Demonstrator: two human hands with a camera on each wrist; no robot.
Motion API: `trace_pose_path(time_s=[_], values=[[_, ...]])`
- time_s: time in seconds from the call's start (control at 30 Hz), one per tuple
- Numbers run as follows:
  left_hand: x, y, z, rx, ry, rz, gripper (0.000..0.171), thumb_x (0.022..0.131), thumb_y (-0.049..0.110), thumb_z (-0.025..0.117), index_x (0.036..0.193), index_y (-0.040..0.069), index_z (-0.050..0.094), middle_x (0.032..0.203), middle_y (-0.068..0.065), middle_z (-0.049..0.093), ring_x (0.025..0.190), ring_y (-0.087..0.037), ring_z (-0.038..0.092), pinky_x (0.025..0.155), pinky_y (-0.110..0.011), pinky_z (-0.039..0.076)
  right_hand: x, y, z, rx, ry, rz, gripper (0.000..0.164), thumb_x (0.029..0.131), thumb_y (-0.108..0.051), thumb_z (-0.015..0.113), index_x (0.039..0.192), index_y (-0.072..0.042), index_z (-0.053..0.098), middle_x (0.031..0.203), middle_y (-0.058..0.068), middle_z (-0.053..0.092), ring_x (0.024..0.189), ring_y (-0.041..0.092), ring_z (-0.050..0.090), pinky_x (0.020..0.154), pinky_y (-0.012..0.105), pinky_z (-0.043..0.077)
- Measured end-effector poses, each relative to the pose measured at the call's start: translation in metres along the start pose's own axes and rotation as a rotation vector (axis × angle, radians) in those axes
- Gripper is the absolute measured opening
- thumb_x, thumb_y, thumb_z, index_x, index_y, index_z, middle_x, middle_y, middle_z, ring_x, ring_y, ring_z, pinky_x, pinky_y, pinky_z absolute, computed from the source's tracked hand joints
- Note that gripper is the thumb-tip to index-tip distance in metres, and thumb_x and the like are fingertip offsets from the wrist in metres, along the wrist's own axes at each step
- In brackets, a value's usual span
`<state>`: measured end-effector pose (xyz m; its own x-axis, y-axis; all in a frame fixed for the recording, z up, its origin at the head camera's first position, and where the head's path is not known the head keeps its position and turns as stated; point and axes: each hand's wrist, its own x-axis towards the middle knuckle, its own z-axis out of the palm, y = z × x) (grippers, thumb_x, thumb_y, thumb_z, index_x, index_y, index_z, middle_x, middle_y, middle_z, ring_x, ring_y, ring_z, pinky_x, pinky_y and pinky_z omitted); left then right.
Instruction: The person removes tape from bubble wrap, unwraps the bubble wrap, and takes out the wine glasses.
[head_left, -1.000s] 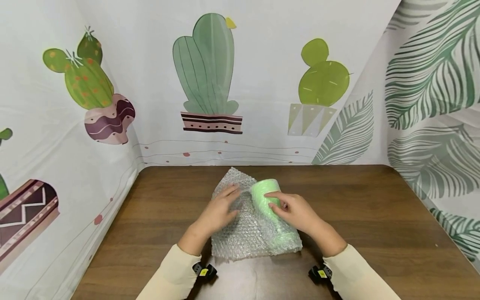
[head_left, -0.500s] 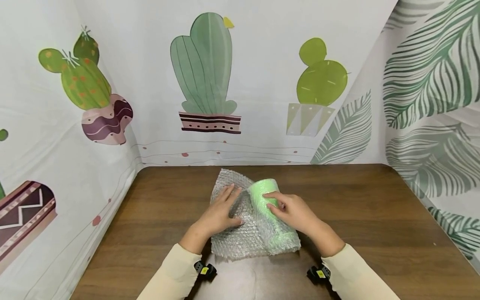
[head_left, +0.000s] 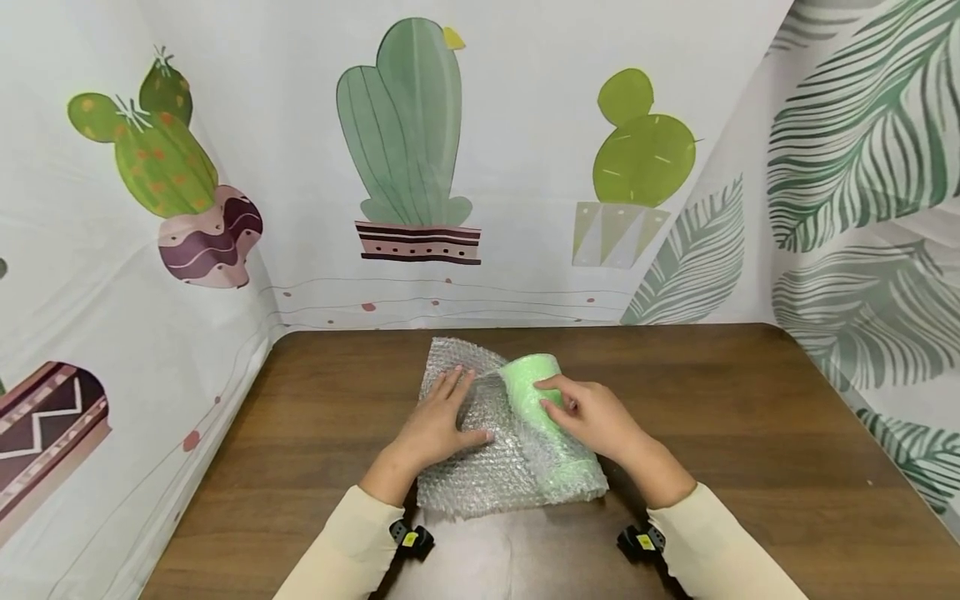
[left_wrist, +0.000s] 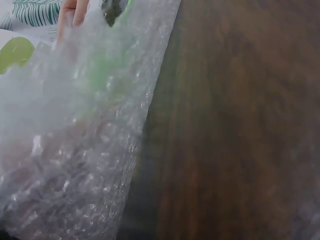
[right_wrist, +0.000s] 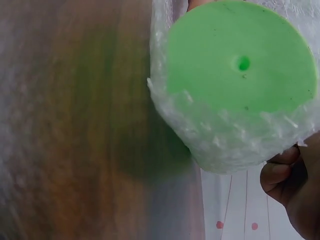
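Observation:
A light green cylinder lies slantwise on the table, partly rolled in clear bubble wrap. In the right wrist view its flat round end shows a small hole in the middle, with wrap folded around the edge. My right hand holds the wrapped cylinder from the right, with thumb and index finger on it and the other fingers curled. My left hand rests on the loose wrap to the left, fingers spread. The left wrist view shows blurred wrap and a green tint through it.
A brown wooden table carries everything. Behind it and at both sides hangs a white cloth printed with cacti and leaves. Each wrist bears a small black camera, one beside the left sleeve, one beside the right sleeve.
My left fingers have spread over the wrap, and the thumb has stretched right. The wrap's far corner has shifted left and lies flatter. My right hand has hardly moved on the cylinder.

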<state>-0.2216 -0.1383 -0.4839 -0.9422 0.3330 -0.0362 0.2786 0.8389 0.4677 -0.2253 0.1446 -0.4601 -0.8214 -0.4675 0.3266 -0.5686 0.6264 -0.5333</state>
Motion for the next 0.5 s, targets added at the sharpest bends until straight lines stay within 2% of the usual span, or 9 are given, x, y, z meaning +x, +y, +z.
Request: trace_pose_path(time_s=[0.27, 0.5], values=[[0.001, -0.0022, 0.0019, 0.058, 0.038, -0.027, 0.101, 0.087, 0.069, 0.064, 0.162, 0.016, 0.023, 0.169, -0.014, 0.02, 0.156, -0.038, 0.019, 0.121, -0.061, 0.028, -0.0009, 0.0023, -0.0019, -0.094, 0.071, -0.03, 0.021, 0.097, -0.026, 0.069, 0.116, -0.017, 0.072, 0.058, -0.013, 0.044, 0.048, -0.003, 0.033, 0.048, 0.019, 0.035], [0.0013, -0.0029, 0.0023, 0.096, 0.052, -0.033, 0.1, 0.087, 0.062, 0.069, 0.161, 0.012, 0.024, 0.166, -0.019, 0.026, 0.152, -0.042, 0.026, 0.121, -0.058, 0.03, -0.0011, 0.0039, -0.0066, -0.173, 0.1, -0.009, 0.02, 0.097, -0.028, 0.069, 0.112, -0.015, 0.07, 0.056, -0.013, 0.044, 0.047, -0.002, 0.033, 0.047, 0.02, 0.034]])
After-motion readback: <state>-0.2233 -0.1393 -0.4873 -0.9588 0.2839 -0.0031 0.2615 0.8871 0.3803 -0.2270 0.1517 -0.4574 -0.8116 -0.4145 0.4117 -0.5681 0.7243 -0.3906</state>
